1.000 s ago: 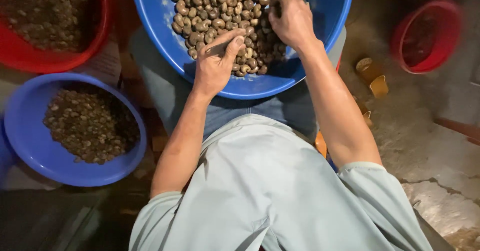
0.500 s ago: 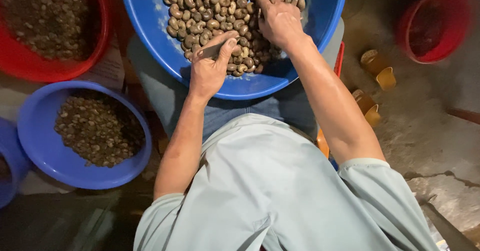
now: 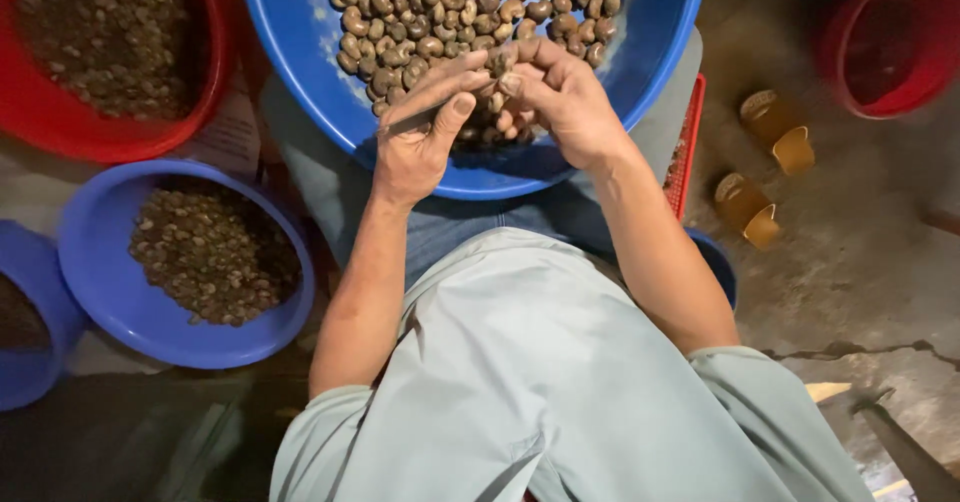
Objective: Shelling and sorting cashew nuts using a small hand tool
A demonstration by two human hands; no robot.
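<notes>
Kidney-shaped nut (image 3: pixel 500 59) pinched by both hands' grips, left hand (image 3: pixel 420 132), right hand (image 3: pixel 560 97), glossy blue basin (image 3: pixel 290 42).

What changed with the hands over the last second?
The right hand came back from the heap in the big blue basin to meet the left hand, bringing one nut pinched in its fingertips. The left hand stayed where it was, still holding a thin tool. The basins of nuts and shells are unchanged.
</notes>
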